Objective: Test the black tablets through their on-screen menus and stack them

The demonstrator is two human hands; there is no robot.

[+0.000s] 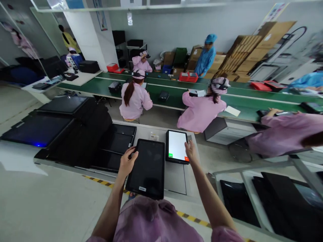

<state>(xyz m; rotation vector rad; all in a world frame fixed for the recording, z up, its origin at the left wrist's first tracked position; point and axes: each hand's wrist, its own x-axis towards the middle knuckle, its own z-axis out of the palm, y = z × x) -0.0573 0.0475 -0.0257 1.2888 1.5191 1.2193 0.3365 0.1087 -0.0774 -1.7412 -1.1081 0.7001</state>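
Head view: a person in a pink top stands at a pale tabletop (174,178), a tablet near each hand. The left hand (127,163) has its fingers clamped on the upper left edge of a dark tablet (147,168), thumb toward the front. The tablet slants up in front of the body, overlapping the tabletop's near edge from this angle — a side grip that probably serves to leave most of the screen uncovered.

The right hand (191,152) is at the right edge of a lit tablet (177,144), which lies on the tabletop just right of the dark one. Whether these fingers grip or merely touch cannot be told. The lit screen is white, with a green block at lower left and a red one at lower right; lying face up, it seems placed for easy reading and touch.

To the left, black trays (117,141) hold dark, flat panels, perhaps separated this way to protect their faces. Beyond, co-workers in pink (135,97) sit along a long green work line (155,90) — small devices spread along it, likely within each sitter's reach.
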